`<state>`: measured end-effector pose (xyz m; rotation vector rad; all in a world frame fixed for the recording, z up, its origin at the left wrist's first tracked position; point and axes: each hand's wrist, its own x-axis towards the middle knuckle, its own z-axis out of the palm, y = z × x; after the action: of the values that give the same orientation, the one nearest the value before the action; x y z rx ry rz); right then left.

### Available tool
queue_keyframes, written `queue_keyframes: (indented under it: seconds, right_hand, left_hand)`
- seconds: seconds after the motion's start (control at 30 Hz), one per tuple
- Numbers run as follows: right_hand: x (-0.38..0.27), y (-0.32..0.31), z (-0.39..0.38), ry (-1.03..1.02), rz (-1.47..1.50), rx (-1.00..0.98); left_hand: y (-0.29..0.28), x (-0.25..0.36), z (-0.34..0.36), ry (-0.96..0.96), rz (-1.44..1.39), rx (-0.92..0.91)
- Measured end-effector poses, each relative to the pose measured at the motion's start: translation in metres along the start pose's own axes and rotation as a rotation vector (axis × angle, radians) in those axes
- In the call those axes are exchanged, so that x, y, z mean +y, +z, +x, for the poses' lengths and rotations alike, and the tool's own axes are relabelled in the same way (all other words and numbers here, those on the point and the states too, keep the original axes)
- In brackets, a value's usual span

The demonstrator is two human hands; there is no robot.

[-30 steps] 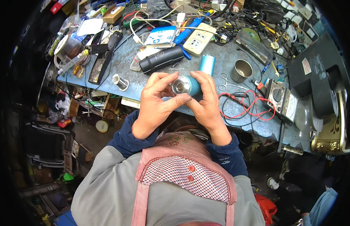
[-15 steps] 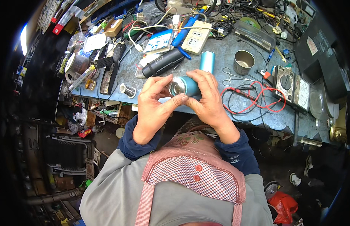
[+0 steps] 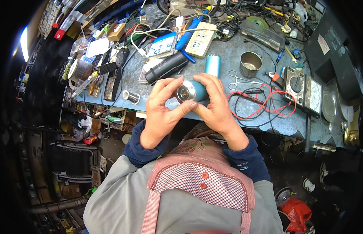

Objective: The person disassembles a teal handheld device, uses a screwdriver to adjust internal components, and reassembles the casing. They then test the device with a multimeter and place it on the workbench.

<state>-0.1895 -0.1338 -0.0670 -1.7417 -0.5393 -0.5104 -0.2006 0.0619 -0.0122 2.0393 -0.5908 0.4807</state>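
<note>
Between my hands, above the bench's front edge, is a teal metal cylinder with a shiny silver end and a dark round opening. The silver end is turned toward me and to the left. My left hand grips its left side with curled fingers and thumb. On the right, my right hand wraps round the teal body. My thumbs nearly meet below it. A second light-blue cylinder stands just beyond my right hand. To the left of my hands lies a small flanged silver metal piece.
Right of my hands are locking forceps, a steel cup and an analog multimeter with tangled red and black leads. A black cylindrical tool, a power strip and cables crowd the bench's far side.
The cylinder has tilted in my hands, and more of its silver shoulder around the opening shows. My left hand has shifted slightly right. Both hands keep hold.
</note>
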Motion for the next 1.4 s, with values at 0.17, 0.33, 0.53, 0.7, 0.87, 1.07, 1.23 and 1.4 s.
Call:
queue_keyframes:
  seconds: [0.17, 0.33, 0.53, 0.7, 0.87, 1.07, 1.23, 1.4]
  right_hand:
    - [0.008, 0.003, -0.012, 0.182, 0.519, 0.015]
    - [0.005, -0.009, -0.014, 0.203, 0.928, 0.010]
    - [-0.004, -0.027, -0.020, 0.294, 1.088, 0.098]
    - [-0.005, -0.026, -0.025, 0.326, 0.946, 0.302]
    - [0.005, -0.025, -0.030, 0.280, 1.017, 0.325]
    - [0.010, -0.015, -0.028, 0.233, 1.039, 0.333]
    - [0.008, -0.015, -0.033, 0.287, 1.134, 0.354]
    - [0.006, -0.013, -0.038, 0.261, 1.024, 0.448]
  left_hand:
    - [0.030, 0.016, 0.004, -0.089, -0.178, 0.072]
    - [0.048, -0.003, 0.000, -0.015, -0.342, -0.038]
    - [0.076, -0.016, -0.001, 0.230, -0.246, -0.088]
    - [0.094, -0.010, 0.007, 0.356, -0.164, -0.079]
    - [0.092, -0.005, 0.008, 0.316, -0.218, -0.093]
    - [0.094, -0.012, 0.013, 0.156, -0.210, -0.022]
    - [0.102, -0.009, 0.013, 0.244, -0.115, 0.027]
    - [0.109, 0.000, 0.009, 0.219, -0.093, 0.058]
